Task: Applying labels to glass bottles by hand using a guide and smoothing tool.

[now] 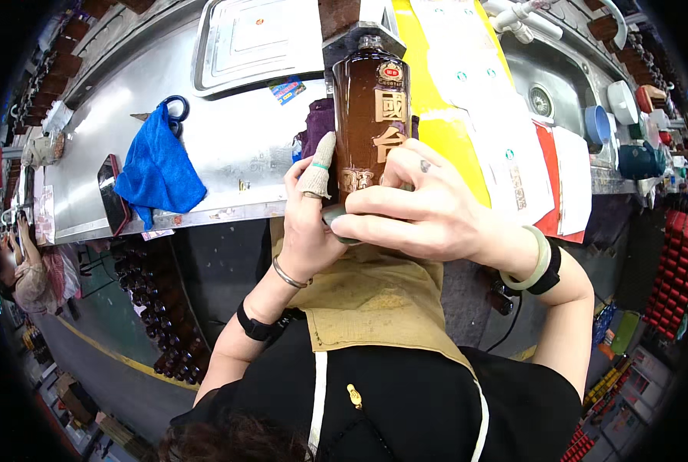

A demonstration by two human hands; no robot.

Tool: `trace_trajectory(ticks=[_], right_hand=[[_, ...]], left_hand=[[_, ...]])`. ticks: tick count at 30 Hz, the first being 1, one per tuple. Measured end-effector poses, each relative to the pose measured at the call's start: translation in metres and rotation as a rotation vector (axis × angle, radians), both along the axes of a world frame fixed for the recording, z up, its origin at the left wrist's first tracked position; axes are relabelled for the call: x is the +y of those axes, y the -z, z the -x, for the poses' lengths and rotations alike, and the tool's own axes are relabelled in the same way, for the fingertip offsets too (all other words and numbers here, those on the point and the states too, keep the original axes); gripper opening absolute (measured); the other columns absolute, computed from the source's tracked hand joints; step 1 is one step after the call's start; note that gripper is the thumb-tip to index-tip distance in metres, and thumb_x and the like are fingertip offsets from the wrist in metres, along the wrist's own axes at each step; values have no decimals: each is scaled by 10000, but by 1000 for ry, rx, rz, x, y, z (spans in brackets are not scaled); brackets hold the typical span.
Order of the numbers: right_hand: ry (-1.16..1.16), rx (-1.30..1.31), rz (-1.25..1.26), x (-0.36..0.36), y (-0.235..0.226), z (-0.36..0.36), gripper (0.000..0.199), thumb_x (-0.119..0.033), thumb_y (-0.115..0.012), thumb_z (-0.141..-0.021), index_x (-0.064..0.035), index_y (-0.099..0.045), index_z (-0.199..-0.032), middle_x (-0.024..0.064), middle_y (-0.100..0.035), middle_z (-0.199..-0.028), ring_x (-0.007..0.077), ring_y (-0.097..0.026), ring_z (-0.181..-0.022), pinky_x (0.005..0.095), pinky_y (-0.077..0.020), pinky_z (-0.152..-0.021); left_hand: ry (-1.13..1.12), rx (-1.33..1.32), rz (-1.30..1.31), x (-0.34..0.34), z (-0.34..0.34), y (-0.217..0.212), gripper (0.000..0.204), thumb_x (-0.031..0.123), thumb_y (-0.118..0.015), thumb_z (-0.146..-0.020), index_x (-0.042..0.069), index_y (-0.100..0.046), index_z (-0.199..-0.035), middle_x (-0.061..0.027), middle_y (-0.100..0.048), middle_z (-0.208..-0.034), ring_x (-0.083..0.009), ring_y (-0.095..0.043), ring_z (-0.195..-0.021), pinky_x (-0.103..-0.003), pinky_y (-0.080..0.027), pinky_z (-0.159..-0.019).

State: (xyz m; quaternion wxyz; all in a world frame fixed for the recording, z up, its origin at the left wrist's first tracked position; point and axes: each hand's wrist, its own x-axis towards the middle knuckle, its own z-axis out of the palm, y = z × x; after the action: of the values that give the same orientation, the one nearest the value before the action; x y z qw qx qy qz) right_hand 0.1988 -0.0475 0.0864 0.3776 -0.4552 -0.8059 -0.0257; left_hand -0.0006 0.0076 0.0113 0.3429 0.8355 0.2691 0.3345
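Left hand curled round lower left of brown bottle, gripping it; right hand half-curled over lower right face, grip unclear. Both near base. Bottle extends forward, long axis away from body, neck farthest.

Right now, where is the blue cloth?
In the head view, the blue cloth lies left of the brown bottle, on the metal counter, partly over the scissors.

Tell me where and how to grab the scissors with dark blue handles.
Pinch the dark blue handle loop, probably from the right: it sticks out beyond the crumpled bright blue cloth, while the pointed metal blade faces left.
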Motion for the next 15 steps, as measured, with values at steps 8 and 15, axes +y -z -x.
trace_trajectory(ticks=[8,15], right_hand=[[387,22,-283,57,0,-66,173,-149,-818,-807,-148,-744,-963,-9,-708,-938,205,-661,-936,350,-434,-825],[332,240,-196,42,9,-58,200,-137,-813,-817,-143,-739,-1002,8,-708,-922,223,-676,-962,361,-447,-852]], left_hand=[[-38,-57,169,-4,-9,0,928,60,-896,-733,-33,-430,-1530,-213,-556,-1457,-360,-570,-1305,-408,-452,-1109],[-40,-163,145,-3,-18,1,894,20,-880,-714,-43,-466,-1504,-212,-584,-1437,-331,-597,-1310,-408,-464,-1115]])
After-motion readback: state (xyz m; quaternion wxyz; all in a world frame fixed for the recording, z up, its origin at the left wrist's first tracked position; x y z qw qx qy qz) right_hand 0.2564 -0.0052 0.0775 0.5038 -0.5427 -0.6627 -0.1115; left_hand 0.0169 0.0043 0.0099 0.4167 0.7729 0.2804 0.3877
